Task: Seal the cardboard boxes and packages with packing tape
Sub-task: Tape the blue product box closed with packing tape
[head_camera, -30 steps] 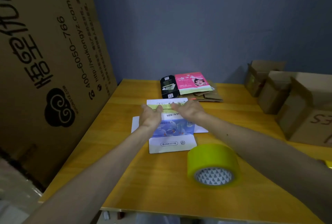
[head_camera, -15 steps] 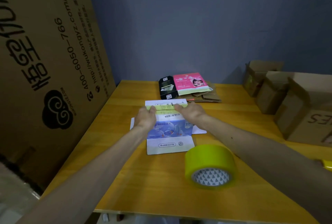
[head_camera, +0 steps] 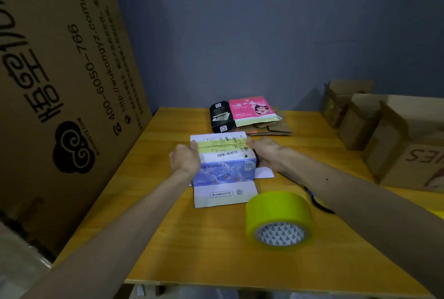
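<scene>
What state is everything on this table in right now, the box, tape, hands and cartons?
white box: resting on the table, near flap folded out.
tape strips: stuck across the box's far part.
left hand: grips the box's left edge.
right hand: grips its right edge.
tape roll: on its rim, untouched.
brown cartons: flaps open, unsealed.

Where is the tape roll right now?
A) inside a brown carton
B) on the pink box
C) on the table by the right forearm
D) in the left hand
C: the tape roll lies on the table, untouched, while the left hand and right hand hold the white box.
</scene>
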